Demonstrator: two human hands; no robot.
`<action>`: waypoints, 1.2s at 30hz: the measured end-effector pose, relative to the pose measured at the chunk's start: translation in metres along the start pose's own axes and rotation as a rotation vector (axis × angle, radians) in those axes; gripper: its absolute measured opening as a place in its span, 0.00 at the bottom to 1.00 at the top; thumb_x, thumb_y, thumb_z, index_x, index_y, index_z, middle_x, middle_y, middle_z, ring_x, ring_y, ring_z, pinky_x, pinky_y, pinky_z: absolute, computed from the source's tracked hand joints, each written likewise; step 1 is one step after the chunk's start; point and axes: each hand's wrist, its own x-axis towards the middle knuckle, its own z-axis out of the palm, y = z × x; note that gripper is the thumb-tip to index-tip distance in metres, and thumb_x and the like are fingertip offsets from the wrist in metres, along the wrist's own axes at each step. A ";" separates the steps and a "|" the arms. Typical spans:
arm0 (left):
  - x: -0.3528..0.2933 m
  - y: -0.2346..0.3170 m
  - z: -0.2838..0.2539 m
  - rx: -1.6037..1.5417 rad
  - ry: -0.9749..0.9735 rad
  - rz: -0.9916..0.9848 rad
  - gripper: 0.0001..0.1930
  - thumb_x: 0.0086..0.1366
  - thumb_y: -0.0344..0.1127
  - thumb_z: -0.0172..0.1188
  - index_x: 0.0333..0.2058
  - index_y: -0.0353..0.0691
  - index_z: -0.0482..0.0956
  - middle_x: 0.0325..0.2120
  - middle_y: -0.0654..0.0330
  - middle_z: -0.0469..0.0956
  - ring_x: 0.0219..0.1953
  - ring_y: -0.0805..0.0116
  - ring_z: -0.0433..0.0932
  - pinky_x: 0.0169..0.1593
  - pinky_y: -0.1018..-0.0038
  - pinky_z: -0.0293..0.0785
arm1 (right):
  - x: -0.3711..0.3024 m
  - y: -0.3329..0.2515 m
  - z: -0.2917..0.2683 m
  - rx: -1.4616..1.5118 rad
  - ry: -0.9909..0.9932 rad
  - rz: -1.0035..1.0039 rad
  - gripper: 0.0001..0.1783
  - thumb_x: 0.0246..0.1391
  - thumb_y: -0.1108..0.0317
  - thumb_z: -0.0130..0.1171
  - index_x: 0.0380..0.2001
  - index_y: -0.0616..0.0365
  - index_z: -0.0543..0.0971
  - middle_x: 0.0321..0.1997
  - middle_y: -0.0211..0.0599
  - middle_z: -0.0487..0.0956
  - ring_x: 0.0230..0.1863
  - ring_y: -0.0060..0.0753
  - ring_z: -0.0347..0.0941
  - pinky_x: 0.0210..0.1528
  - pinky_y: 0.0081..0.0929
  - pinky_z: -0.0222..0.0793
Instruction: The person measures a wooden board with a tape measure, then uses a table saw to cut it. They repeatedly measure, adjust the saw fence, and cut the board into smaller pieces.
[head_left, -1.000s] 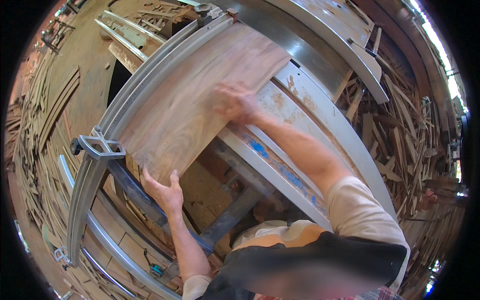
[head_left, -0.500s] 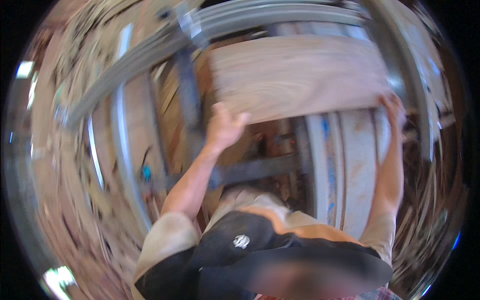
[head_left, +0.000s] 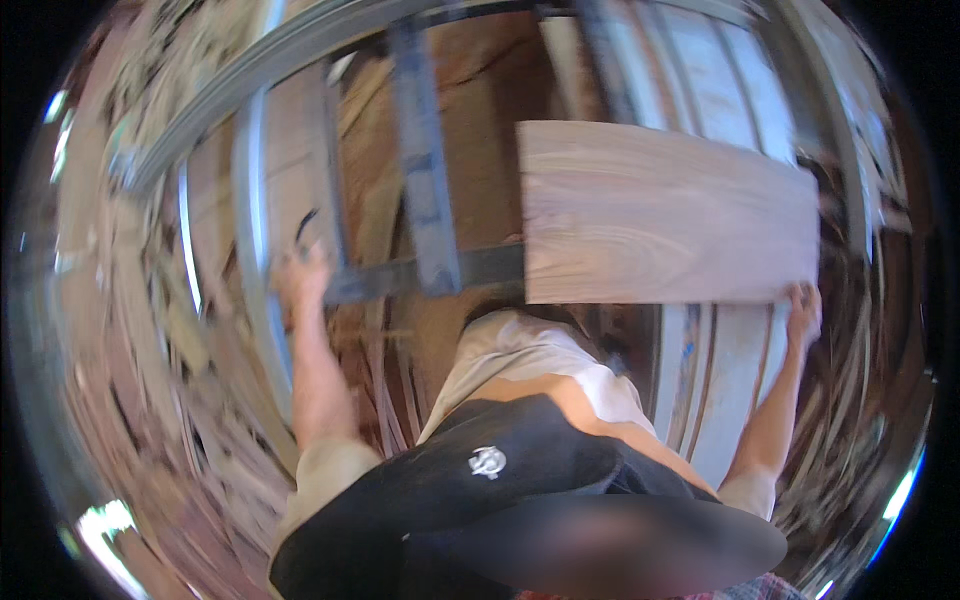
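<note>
A wide flat wooden board point(head_left: 670, 215) with wavy grain lies over the right side of the metal frame. At its near right corner, my right hand point(head_left: 803, 315) is closed on the edge. My left hand point(head_left: 303, 275) is away from the board, down by the plank and metal bar on the left. Its fingers are bent and somewhat blurred around a small object that they hide. Just beyond them sticks out a thin black curved piece point(head_left: 307, 225).
Dark metal crossbars point(head_left: 425, 170) span the gap in front of me. A grey rail point(head_left: 270, 60) arcs across the far left. Pale metal strips point(head_left: 725, 370) run beneath the board. Heaps of wood offcuts point(head_left: 150, 330) lie at the left, with more at the right.
My left hand has let go of the board and moved left, onto the spot where a small teal object lay. The board has shifted nearer and to the right, still in my right hand.
</note>
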 end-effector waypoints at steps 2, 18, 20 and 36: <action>0.017 -0.028 0.017 -0.103 -0.022 -0.048 0.34 0.68 0.59 0.64 0.66 0.48 0.75 0.60 0.36 0.77 0.62 0.34 0.76 0.64 0.45 0.72 | -0.019 -0.040 0.001 -0.346 0.185 -0.031 0.30 0.61 0.46 0.70 0.58 0.53 0.85 0.65 0.44 0.83 0.64 0.47 0.80 0.66 0.41 0.75; -0.207 0.258 -0.151 -1.235 -0.584 1.254 0.41 0.59 0.40 0.80 0.66 0.33 0.69 0.56 0.51 0.77 0.58 0.61 0.78 0.64 0.64 0.74 | -0.234 -0.446 -0.065 1.753 -0.834 -0.055 0.28 0.71 0.63 0.65 0.67 0.60 0.69 0.57 0.40 0.81 0.59 0.28 0.77 0.63 0.34 0.75; -0.222 0.258 -0.145 -1.354 -0.748 1.277 0.45 0.57 0.40 0.82 0.68 0.33 0.67 0.59 0.50 0.75 0.60 0.61 0.77 0.65 0.63 0.73 | -0.246 -0.424 -0.068 1.896 -0.791 0.037 0.24 0.71 0.61 0.65 0.61 0.62 0.72 0.54 0.43 0.83 0.53 0.29 0.80 0.57 0.35 0.80; -0.128 0.235 -0.138 -0.443 -0.840 1.247 0.25 0.62 0.39 0.66 0.57 0.38 0.80 0.38 0.62 0.80 0.40 0.71 0.76 0.49 0.70 0.75 | -0.116 -0.263 -0.070 1.536 -0.008 0.012 0.20 0.69 0.54 0.66 0.47 0.64 0.81 0.37 0.37 0.84 0.37 0.27 0.83 0.44 0.30 0.83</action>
